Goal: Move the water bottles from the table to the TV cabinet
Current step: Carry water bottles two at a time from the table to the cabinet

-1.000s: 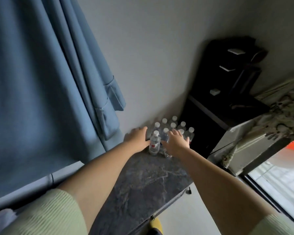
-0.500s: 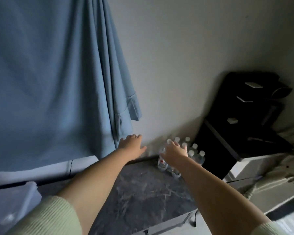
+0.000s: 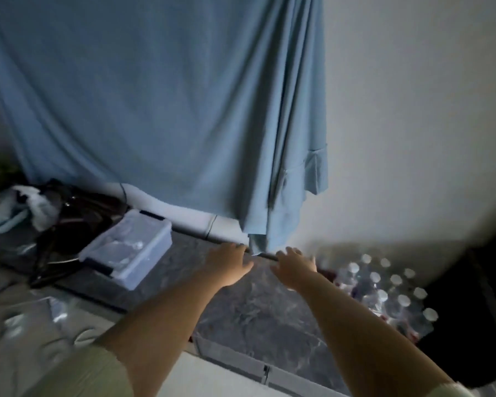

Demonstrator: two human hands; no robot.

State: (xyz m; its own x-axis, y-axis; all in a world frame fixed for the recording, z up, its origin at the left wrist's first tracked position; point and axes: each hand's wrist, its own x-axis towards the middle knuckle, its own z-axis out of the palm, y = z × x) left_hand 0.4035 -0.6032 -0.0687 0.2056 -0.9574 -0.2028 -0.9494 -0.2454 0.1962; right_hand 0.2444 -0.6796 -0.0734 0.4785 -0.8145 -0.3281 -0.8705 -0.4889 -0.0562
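Observation:
Several clear water bottles (image 3: 384, 293) with white caps stand packed together on the dark marble cabinet top (image 3: 258, 310), at its right end by the wall. My left hand (image 3: 228, 263) hovers over the marble, fingers apart, holding nothing. My right hand (image 3: 295, 267) is just left of the bottles, fingers spread and empty, apart from them. The frame is blurred by motion.
A blue curtain (image 3: 169, 110) hangs down to the cabinet's back edge. A clear lidded plastic box (image 3: 126, 247) sits to the left, with dark clutter (image 3: 63, 213) behind it. A black appliance (image 3: 476, 325) stands right of the bottles.
The view has swung left, so the bottles now sit at the right. My right hand has come off the bottles and both hands are drawn back, empty.

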